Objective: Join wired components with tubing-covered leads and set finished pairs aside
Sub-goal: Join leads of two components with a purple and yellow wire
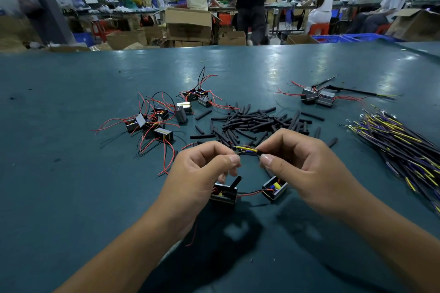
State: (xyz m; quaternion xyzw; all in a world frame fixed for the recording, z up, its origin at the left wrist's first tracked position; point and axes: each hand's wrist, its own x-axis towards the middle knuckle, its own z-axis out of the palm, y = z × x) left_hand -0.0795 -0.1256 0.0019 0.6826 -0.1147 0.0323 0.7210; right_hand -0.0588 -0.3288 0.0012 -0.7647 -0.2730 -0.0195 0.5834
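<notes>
- Far left on the green surface [71,197], a heap of loose boxes [152,123] lies tangled in red and black wires, waiting its turn.
- Left hand [202,173] is up off the surface, thumb and forefinger pinching the bare wire ends at the joint [239,153]; the other fingers are curled under.
- Below it sits the left box [223,194], a short black sleeve [234,183] poking up from it, and a red-and-black lead running across to the right box [275,189]. So the pair in hand lies right under the hands.
- Between the two hands, a yellow wire [246,149] bridges the gap, with what looks like a blue one beneath it.
- Right hand [307,169] pinches the other end between thumb tip and forefinger, the remaining fingers folded in.
- Behind the hands, the pile of black tubes [257,121] is scattered close by.
- Risk here: the strands are fine, so a loose twist could slip apart once tubing goes over it, or a tug could drag a box across the surface.
- Another risk: stray wires nearby could snag the lead.
- Far right, two joined boxes [317,97] are set aside, and a bundle of yellow and purple leads [400,147] lies at the edge.
</notes>
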